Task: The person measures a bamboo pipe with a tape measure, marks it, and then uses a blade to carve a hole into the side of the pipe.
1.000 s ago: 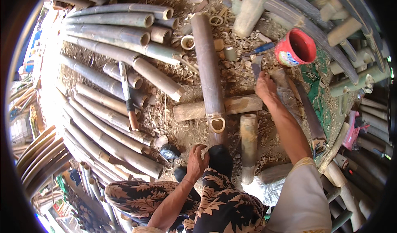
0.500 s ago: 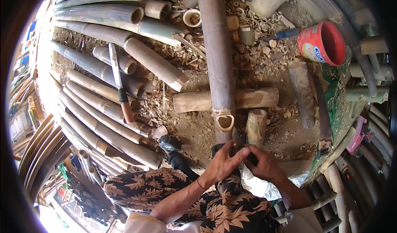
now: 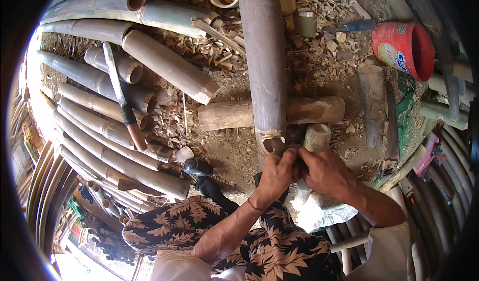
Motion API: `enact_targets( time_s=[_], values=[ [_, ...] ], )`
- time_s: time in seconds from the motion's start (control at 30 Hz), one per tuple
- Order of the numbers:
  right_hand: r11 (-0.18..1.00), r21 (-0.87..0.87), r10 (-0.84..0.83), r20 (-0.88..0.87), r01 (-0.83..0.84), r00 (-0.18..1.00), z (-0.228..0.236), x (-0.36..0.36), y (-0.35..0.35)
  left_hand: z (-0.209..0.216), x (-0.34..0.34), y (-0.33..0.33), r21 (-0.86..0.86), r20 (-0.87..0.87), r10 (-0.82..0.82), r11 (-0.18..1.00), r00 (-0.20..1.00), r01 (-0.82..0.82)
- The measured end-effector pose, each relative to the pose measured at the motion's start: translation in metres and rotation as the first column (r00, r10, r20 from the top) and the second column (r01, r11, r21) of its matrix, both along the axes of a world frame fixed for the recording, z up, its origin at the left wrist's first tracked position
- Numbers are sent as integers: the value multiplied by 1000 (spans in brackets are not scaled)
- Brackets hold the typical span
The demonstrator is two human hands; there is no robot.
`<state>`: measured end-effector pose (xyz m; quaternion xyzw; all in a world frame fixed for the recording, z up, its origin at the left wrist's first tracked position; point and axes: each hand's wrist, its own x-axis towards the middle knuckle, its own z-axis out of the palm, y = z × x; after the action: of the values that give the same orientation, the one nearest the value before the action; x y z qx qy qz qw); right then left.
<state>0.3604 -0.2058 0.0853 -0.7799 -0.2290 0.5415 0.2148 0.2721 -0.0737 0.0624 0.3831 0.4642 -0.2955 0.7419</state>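
Observation:
A thick grey-brown bamboo pole (image 3: pixel 262 56) points toward me, propped on a short log (image 3: pixel 227 115) lying crosswise. At its near end, beside the pale cut rim, a dark flat-bladed hand tool (image 3: pixel 274 145) sticks out from my fingers; its exact kind is hidden. My left hand (image 3: pixel 279 171) is closed with the thumb pressed near the blade's base. Wrapped around the tool's dark rear part, my right hand (image 3: pixel 323 169) meets the left one. Just beyond my right hand stands a short bamboo piece (image 3: pixel 318 135), partly covered.
Many bamboo poles (image 3: pixel 124 146) lie to the left, with a long-bladed knife (image 3: pixel 117 81) on them. Shavings (image 3: pixel 329 41) cover the ground. A red bucket (image 3: pixel 399 44) and a blue-handled tool (image 3: pixel 357 25) are at the far right. Clear plastic sheeting (image 3: pixel 319 213) lies near my right forearm.
Both hands have moved forward to the pole's near end and closed together on the tool. Its blade now shows at the rim. The view has shifted slightly.

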Motion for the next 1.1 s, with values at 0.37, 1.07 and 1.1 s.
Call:
enact_targets(
  time_s=[0.37,1.07,1.1],
  values=[
    [989,-8,-149,-34,148,988,3,-17,2,-3,-3,9,192,81,-297,941,952,277],
    [647,-94,727,377,-756,575,11,39,49,-14,-21,-24,-558,-355,639,442,683,-703],
    [632,-117,753,329,-766,570,16,29,35,-12,-33,-37,-559,-406,594,440,695,-703]
  ],
)
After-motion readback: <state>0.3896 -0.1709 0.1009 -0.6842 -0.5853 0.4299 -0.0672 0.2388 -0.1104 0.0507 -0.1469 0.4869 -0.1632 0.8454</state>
